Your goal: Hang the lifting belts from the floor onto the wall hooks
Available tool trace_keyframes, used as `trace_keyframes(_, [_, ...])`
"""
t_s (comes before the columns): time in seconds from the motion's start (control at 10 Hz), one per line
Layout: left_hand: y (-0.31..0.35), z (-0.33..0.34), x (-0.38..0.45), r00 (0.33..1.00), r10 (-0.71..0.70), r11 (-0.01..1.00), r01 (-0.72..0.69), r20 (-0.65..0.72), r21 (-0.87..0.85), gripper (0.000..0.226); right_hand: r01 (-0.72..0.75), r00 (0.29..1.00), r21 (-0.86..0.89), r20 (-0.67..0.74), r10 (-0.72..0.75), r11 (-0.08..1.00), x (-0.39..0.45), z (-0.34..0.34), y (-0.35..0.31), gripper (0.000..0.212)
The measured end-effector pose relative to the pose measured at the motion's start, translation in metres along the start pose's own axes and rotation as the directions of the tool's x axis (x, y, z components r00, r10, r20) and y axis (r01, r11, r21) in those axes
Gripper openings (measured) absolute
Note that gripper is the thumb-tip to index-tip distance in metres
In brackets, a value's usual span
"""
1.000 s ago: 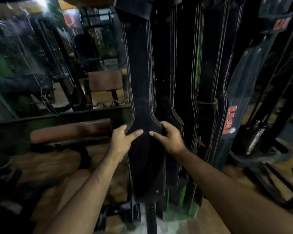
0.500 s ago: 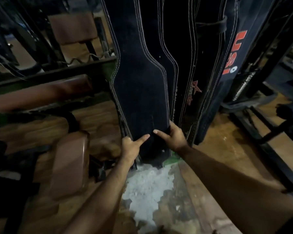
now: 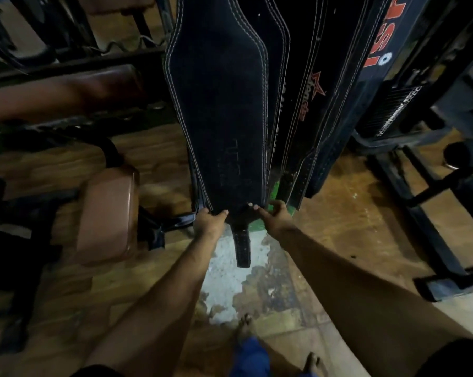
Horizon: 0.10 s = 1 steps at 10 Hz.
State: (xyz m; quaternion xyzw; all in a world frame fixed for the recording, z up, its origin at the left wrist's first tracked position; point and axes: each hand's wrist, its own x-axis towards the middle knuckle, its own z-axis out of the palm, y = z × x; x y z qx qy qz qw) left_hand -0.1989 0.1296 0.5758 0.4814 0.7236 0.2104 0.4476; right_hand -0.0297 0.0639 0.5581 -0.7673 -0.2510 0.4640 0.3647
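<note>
Hanging front belt (image 3: 219, 110), both hands at its lower end: left hand (image 3: 208, 222), right hand (image 3: 274, 219).

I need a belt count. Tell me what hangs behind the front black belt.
Behind the front black belt, stitched edges of more hanging belts show, one with a red star logo. Their faces and the hooks are hidden, so no count.

Your left hand (image 3: 208, 219) and right hand (image 3: 273, 217) are sliding down the front belt (image 3: 219, 104), now reaching its narrow bottom end.
</note>
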Motion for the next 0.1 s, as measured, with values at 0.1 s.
trace_keyframes(0.1, [-0.0015, 0.0011, -0.0287, 0.992, -0.107, 0.989, 0.113, 0.071, -0.093, 0.015, -0.022, 0.994, -0.034, 0.107, 0.025, 0.999, -0.0147, -0.0125, 0.0069, 0.048])
